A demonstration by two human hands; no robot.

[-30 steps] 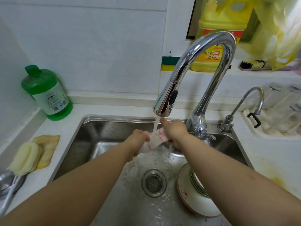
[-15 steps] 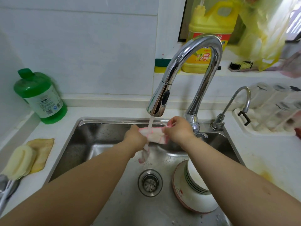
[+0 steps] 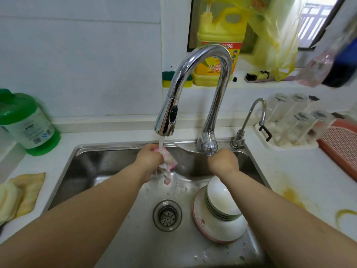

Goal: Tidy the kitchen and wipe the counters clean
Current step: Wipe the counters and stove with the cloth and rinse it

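Left hand [image 3: 149, 158] around wet cloth [image 3: 167, 166] under running tap [image 3: 193, 78] — right hand [image 3: 224, 161] at tap's base

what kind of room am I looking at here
Most likely a home kitchen: a stainless steel sink under a running chrome tap, stacked white bowls inside, a yellow detergent jug on the sill.

A pink and white cloth [image 3: 167, 165] hangs under a shiny chrome faucet [image 3: 195, 74]. The sink [image 3: 108, 163] is grey steel. In it, white bowls [image 3: 222, 198] with green rims sit on a white plate [image 3: 216, 231] with a reddish rim and a small red motif. The tabletop [image 3: 289, 171] is white with yellow stains. At left stands a green bottle [image 3: 29, 122] with a white label, beside a yellow rag [image 3: 29, 190]. Behind are a yellow jug [image 3: 218, 49] with a red and yellow label and a green and yellow sponge [image 3: 170, 80].
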